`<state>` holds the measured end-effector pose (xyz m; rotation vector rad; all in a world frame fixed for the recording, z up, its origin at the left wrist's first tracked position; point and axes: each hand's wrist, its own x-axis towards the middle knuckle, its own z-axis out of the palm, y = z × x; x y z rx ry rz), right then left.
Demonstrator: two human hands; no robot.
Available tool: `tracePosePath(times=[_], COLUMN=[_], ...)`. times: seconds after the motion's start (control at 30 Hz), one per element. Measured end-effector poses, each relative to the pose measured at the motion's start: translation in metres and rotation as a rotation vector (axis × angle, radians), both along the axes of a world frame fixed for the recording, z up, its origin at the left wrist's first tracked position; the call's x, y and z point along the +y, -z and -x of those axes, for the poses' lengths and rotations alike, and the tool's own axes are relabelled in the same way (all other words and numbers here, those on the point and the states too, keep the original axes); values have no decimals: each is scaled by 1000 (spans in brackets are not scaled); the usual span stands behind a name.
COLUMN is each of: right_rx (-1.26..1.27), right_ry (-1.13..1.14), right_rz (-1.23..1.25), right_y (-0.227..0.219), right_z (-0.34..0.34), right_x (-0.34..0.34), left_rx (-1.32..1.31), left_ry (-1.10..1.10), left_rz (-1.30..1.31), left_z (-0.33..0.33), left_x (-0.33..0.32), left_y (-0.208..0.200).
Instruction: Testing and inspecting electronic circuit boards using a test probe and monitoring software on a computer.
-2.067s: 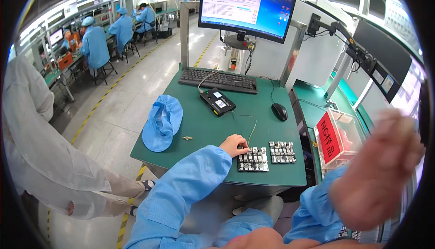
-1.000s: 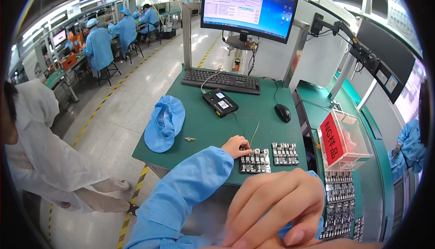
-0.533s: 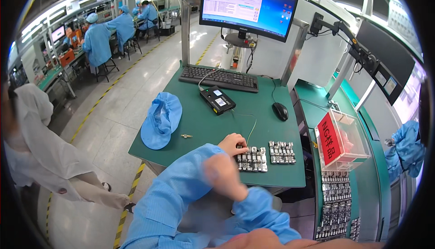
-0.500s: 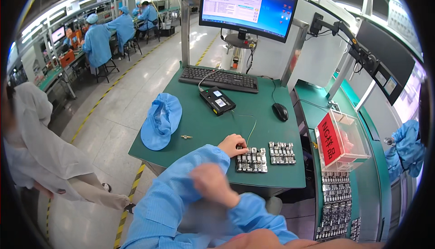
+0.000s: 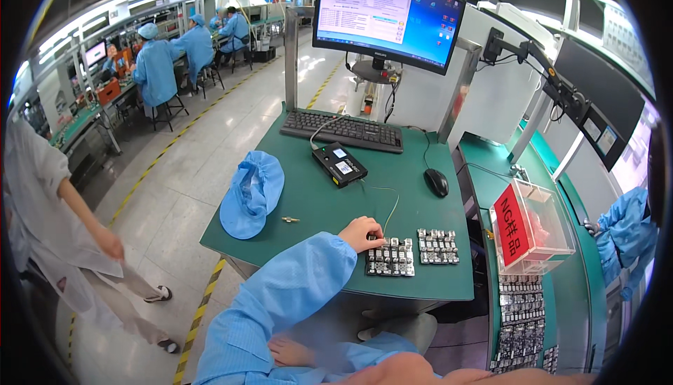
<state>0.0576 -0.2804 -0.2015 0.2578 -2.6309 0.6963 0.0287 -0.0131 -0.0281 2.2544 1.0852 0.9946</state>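
My left hand (image 5: pixel 361 234) reaches across the green table, fingers closed at the upper left corner of a block of small metal-shielded circuit boards (image 5: pixel 390 259). A thin pale cable (image 5: pixel 397 206) runs from a black box (image 5: pixel 339 165) down to these fingertips, which pinch its end; the tip itself is hidden. A second block of boards (image 5: pixel 438 247) lies just right of the first. Low near my lap is my right hand (image 5: pixel 291 351), partly covered by my left sleeve, its fingers too unclear to read.
A blue cap (image 5: pixel 251 196) and a small brass connector (image 5: pixel 290 220) lie left on the table. Behind are a keyboard (image 5: pixel 342 131), mouse (image 5: pixel 436 182) and monitor (image 5: pixel 384 17). A clear box (image 5: pixel 540 227) stands right, above more boards (image 5: pixel 520 325). A person (image 5: pixel 63 210) walks at left.
My right hand has dropped from above my left forearm down toward my lap. My left hand stays at the boards. The person at left has changed stance, an arm now showing.
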Motion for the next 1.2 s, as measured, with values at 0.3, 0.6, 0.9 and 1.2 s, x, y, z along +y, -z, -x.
tracePosePath(times=[0.3,0.6,0.9,1.2], right_rx=[-180,-167,-195,-222], right_ry=[63,77,55,475], right_rz=[224,266,295,614], right_y=[5,-8,-9,-3], right_z=[9,9,13,-54], right_x=[16,19,21,45], left_rx=[-9,-9,10,0], left_ry=[7,2,4,-5], left_rz=[18,13,35,35], left_z=[0,0,0,-1], left_x=[-2,-1,-2,-1], left_y=[-4,-1,-4,-1])
